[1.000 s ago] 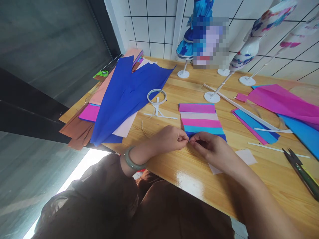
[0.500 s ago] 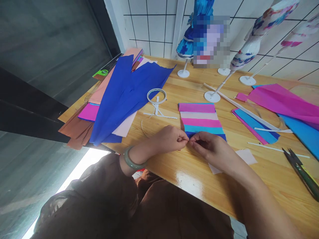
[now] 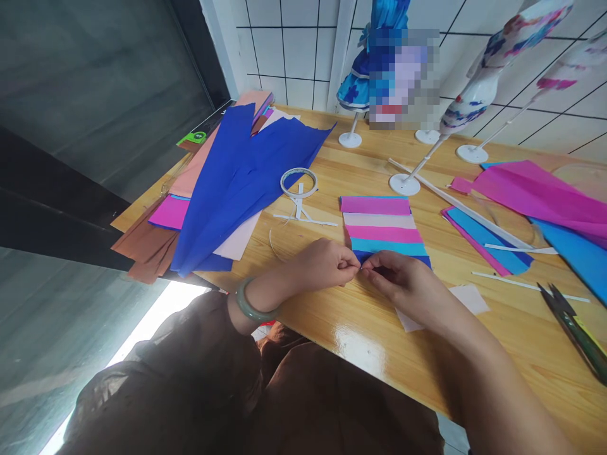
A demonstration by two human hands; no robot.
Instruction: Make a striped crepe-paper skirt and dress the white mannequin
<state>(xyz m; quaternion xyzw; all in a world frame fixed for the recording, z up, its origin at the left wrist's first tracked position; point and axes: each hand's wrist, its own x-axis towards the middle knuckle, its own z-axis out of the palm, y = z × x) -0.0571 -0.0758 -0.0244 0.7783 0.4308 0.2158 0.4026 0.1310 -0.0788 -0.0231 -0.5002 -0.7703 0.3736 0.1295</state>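
Observation:
My left hand point(image 3: 332, 262) is closed in a pinch, its fingertips almost meeting those of my right hand. My right hand point(image 3: 403, 278) also pinches, thumb against forefinger, over the lower edge of a striped sheet of coloured paper point(image 3: 384, 235). Whatever lies between the fingertips is too small to make out. The sheet has bands of pink, white, magenta, turquoise and dark blue, and my right hand covers part of its blue edge. A pale paper piece point(image 3: 469, 298) lies partly under my right forearm.
A tape roll point(image 3: 298, 183) and white strips point(image 3: 303, 220) lie beyond my left hand. Blue crepe paper point(image 3: 227, 177) spreads at left. Dark-handled scissors point(image 3: 571, 328) rest at right, near magenta paper point(image 3: 531, 193). Dressed mannequin stands point(image 3: 404, 184) line the back.
Almost nothing differs. Both hands keep their pinch at the sheet's lower left corner, and the view has shifted very slightly.

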